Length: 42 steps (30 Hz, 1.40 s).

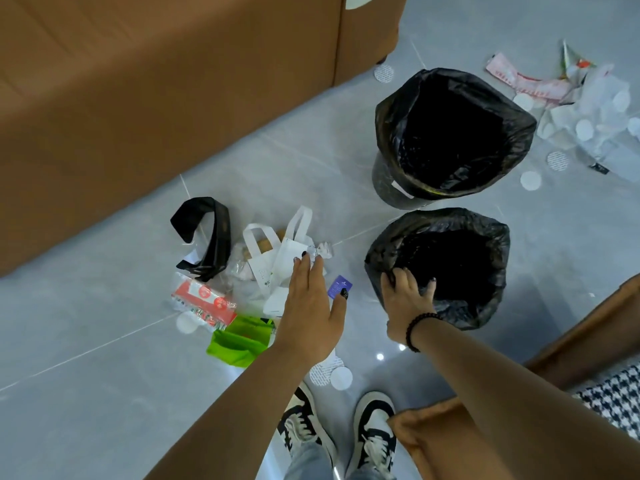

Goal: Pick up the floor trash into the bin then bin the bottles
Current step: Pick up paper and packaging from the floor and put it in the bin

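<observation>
**Trash lies just ahead of the left hand**

The left hand point(309, 308) hovers with spread fingers over the trash pile point(242, 271), which lies under and left of it on the floor. The right hand point(407, 299) grips the rim of the near bin point(478, 306), just right of the pile.

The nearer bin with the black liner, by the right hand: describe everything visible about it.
The nearer round bin lined with a black plastic bag stands upright on the grey tiled floor, in front of a second, similar lined bin; the two look close, but contact cannot be judged. Its crinkled, glossy liner is folded over the rim and covers the outer wall. The mouth is open and the inside too dark to show contents. The right hand grips the liner at the near-left rim, fingers curled over the edge.
</observation>
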Tool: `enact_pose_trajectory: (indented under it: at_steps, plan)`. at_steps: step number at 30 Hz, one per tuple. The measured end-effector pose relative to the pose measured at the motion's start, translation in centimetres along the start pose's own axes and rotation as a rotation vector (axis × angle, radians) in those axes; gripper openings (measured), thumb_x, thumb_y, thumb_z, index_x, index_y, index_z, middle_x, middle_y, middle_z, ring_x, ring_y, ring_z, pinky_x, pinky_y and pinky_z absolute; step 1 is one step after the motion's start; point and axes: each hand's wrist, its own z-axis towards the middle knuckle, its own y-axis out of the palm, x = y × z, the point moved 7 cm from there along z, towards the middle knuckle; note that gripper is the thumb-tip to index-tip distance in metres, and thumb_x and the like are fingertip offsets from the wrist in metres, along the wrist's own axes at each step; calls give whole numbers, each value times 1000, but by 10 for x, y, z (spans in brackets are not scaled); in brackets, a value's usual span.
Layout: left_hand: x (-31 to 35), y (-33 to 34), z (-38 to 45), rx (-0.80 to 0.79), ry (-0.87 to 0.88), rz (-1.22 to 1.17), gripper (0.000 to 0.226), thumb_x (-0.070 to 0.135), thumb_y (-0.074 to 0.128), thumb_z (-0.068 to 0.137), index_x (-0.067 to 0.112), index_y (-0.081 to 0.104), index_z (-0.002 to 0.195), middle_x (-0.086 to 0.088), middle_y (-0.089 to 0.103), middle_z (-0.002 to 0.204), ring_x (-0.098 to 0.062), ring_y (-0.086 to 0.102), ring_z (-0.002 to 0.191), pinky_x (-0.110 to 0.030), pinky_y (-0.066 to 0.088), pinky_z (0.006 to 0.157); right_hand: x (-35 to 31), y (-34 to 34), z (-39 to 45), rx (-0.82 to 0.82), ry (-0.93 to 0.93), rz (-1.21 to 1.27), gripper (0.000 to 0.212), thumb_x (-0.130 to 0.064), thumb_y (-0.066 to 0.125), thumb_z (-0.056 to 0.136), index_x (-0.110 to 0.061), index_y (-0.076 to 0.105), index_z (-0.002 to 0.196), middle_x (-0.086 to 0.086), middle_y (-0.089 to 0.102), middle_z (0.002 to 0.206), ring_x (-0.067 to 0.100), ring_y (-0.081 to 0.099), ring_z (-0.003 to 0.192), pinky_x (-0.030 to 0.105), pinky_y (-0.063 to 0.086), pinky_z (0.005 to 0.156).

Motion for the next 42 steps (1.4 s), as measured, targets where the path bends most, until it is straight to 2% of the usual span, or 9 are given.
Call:
enact_pose_trajectory:
  at_steps: [4,9,13,17,21,25,30,34,42]
  plan:
    - [-13,-7,4,8,-30,-11,71,31,44,99,15,0,153,1,-11,161,-12,-13,147,-35,10,121,-32,-16,8,61,-180,-212,103,-26,70,80,-10,-4,150,14,2,153,28,-3,146,64,11,111]
    - [-37,-19,5,27,-64,15,70,28,44,100,12,1,153,-3,-10,161,-17,-11,148,-36,10,121,-50,-40,21,77,-287,-345,81,-21,51,93,-11,-5,150,12,-5,157,27,-11,146,62,8,112]
    - [-58,-26,4,39,-97,0,71,29,45,99,11,2,153,-5,-9,161,-18,-11,148,-35,11,121,-45,-60,37,74,-307,-455,82,-22,50,93,-14,-7,151,9,-11,158,26,-14,146,61,5,113]
    - [-75,-37,5,66,-120,-11,71,32,44,99,11,2,153,-5,-9,161,-18,-11,148,-35,9,121,-40,-88,62,101,-220,-499,80,-23,47,94,-16,-9,150,8,-12,158,27,-14,145,59,7,114]
    - [-87,-54,7,94,-158,-17,71,36,42,99,15,1,153,-2,-8,161,-18,-11,148,-37,11,121,-52,-119,67,124,-130,-450,83,-19,51,91,-16,-8,150,15,-12,157,34,-9,145,54,10,116]
    - [-89,-75,2,120,-186,-52,71,35,42,99,13,1,153,-4,-7,161,-19,-9,148,-35,7,121,-85,-132,50,179,-183,-359,88,-19,56,86,-16,-3,150,18,-6,155,36,-1,145,49,15,116]
    - [-72,-109,-25,135,-205,-99,72,29,48,98,11,4,152,-7,-2,161,-20,-3,149,-31,9,118,-124,-144,5,69,-240,-107,78,-26,56,89,-16,8,149,15,-4,156,33,4,145,43,20,116]
    - [-65,-125,-48,109,-249,-134,74,26,49,97,11,2,152,-7,0,161,-19,-2,149,-30,9,118,-141,-171,-15,46,-241,132,58,-24,52,90,-14,28,142,12,10,153,31,20,138,40,32,109]
    - [-68,-134,-51,239,-442,-328,71,20,53,95,16,12,152,-2,18,158,-22,25,144,-34,30,114,-155,-166,4,-139,-254,258,53,-22,53,90,-13,35,140,9,13,152,26,32,135,35,35,109]
